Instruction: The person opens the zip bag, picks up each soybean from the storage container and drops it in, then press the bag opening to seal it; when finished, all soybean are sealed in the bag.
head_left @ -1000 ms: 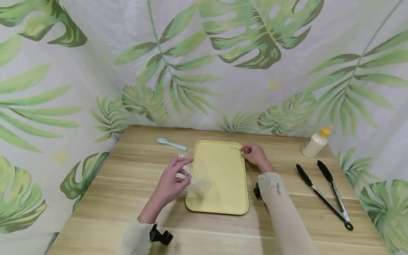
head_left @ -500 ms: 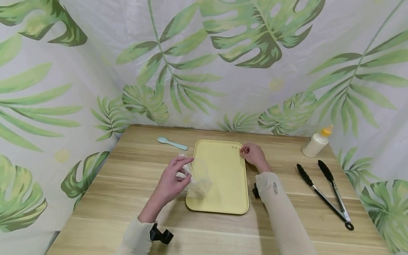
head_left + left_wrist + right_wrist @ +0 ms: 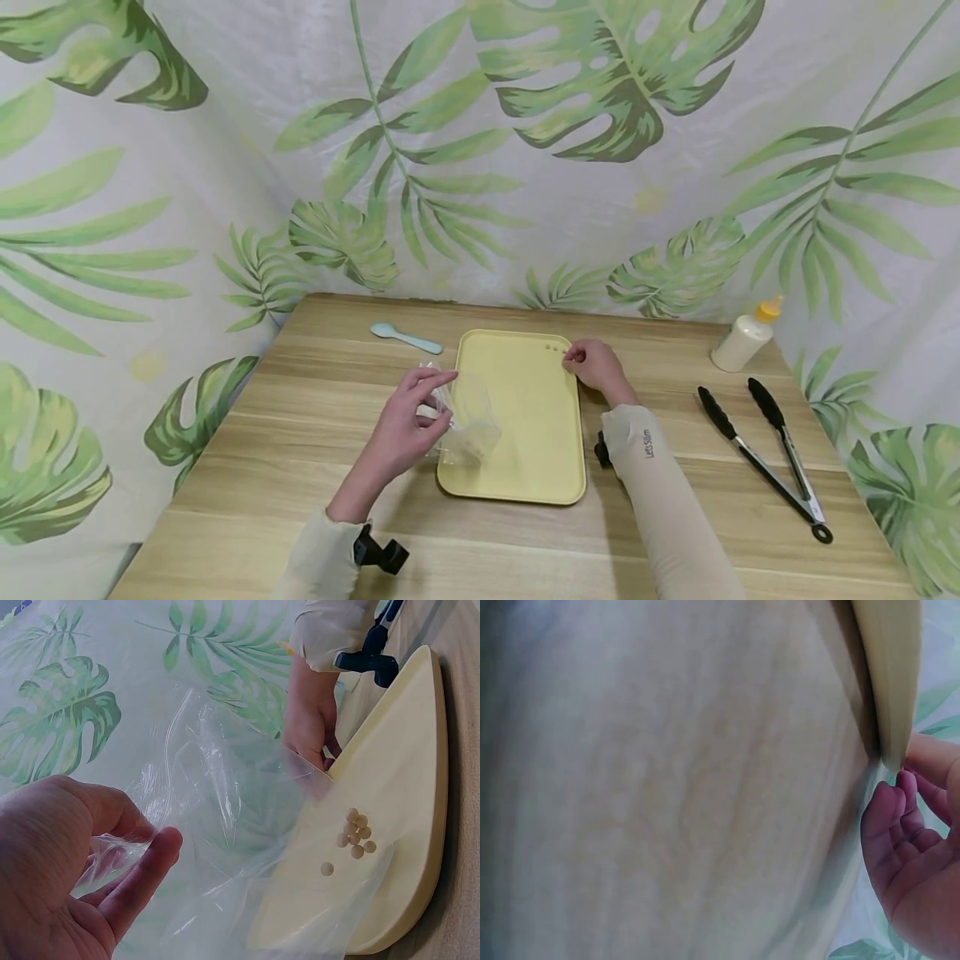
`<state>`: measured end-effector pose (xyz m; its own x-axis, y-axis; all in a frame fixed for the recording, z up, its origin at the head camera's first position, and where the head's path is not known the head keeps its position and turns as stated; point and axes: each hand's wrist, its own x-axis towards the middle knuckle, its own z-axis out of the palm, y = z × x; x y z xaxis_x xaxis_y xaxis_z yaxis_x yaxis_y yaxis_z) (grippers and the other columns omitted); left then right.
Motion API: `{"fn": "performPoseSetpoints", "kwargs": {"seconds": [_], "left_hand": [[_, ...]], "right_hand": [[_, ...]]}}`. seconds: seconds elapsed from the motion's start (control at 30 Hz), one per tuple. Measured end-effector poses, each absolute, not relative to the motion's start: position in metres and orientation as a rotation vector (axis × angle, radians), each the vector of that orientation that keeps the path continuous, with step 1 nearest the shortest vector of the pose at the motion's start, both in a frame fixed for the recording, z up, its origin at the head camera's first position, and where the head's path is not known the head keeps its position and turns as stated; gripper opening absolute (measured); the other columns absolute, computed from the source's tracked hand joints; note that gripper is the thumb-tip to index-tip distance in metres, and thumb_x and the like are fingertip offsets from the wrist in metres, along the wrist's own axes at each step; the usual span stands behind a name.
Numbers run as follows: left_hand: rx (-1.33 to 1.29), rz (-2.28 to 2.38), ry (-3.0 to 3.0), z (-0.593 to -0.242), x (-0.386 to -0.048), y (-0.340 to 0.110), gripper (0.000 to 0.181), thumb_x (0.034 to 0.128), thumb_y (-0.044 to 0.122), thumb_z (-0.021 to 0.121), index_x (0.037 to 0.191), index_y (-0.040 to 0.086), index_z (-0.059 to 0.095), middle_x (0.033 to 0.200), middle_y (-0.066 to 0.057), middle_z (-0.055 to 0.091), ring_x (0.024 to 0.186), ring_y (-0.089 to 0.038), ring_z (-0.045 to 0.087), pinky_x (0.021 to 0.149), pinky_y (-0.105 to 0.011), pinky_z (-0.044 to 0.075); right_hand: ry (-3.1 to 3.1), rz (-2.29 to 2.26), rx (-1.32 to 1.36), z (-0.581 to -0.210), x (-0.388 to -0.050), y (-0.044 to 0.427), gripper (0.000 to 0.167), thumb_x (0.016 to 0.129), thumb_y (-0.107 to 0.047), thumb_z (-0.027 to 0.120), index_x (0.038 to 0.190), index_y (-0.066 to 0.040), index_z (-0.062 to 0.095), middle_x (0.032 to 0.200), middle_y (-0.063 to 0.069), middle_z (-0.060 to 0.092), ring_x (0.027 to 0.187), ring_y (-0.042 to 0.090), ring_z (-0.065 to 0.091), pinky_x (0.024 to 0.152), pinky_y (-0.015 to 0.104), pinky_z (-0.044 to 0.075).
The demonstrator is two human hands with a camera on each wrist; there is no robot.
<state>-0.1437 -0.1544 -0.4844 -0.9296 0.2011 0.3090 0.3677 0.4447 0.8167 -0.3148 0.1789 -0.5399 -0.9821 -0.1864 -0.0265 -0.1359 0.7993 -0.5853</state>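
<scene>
A person worked bare-handed over a yellow tray (image 3: 525,417) on a wooden table (image 3: 337,375), the left hand (image 3: 408,421) near one long side and the right hand (image 3: 595,364) at the far corner opposite. The left thumb and fingers pinched a clear plastic bag (image 3: 476,425) by its upper part, so that the bag hung over the tray just inward of that hand; a cluster of small pale balls (image 3: 358,852) showed low in it. The right hand's fingers were curled, their tips bunched close together at the tray's rim, though from where I stood I could not tell whether a ball sat between them. Just beside those fingertips, toward the left hand, lay a short row of tiny round pieces (image 3: 555,348), apparently the same sort of ball. The step in hand looked to be placing one at the end of that row; the next move seemed to call for letting go lightly, without nudging its neighbours, while the left hand kept the bag steady. Beyond the left hand lay a pale blue spoon (image 3: 405,339); out past the right stood a squeeze bottle (image 3: 741,342), with spread black-handled tongs (image 3: 772,477) nearer the person.
</scene>
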Motion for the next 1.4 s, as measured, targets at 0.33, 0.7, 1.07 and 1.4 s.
{"fn": "performPoseSetpoints", "kwargs": {"seconds": [0.33,0.7,1.07,1.4], "left_hand": [[-0.503,-1.498,-2.516,-0.487,-0.143,-0.155,0.053,0.0902,-0.006,0.071,0.141,0.005,0.062,0.139,-0.013,0.050,0.088,-0.019,0.064,0.067,-0.020,0.062],[-0.497,-1.503,-2.526,-0.486,-0.142,-0.155,0.053,0.0903,-0.005,0.072,0.141,0.008,0.062,0.139,-0.012,0.051,0.089,-0.019,0.064,0.067,-0.021,0.062],[-0.505,-1.481,-2.520,-0.485,-0.144,-0.156,0.053,0.0903,-0.005,0.072,0.141,0.006,0.062,0.139,-0.013,0.050,0.089,-0.018,0.064,0.068,-0.020,0.062],[-0.496,-1.470,-2.527,-0.482,-0.144,-0.155,0.054,0.0899,-0.005,0.072,0.141,0.010,0.063,0.138,-0.012,0.051,0.088,-0.018,0.064,0.068,-0.021,0.062]], "right_hand": [[2.865,-1.032,-0.307,-0.528,-0.307,0.168,0.014,0.099,-0.019,0.069,0.099,-0.007,0.076,0.094,0.008,0.069,0.088,0.022,0.061,0.078,0.034,0.051],[2.847,-1.191,-0.477,-0.503,-0.284,0.146,0.010,0.096,-0.014,0.071,0.096,-0.005,0.076,0.089,0.006,0.068,0.076,0.018,0.056,0.065,0.026,0.047],[2.752,-1.279,-0.717,-0.457,-0.240,0.117,0.006,0.096,-0.014,0.074,0.094,-0.010,0.078,0.089,0.004,0.066,0.078,0.016,0.057,0.069,0.026,0.050],[2.624,-1.398,-0.887,-0.434,-0.210,0.100,0.005,0.094,-0.015,0.077,0.094,-0.010,0.078,0.085,0.001,0.061,0.076,0.014,0.057,0.064,0.023,0.050]]}}
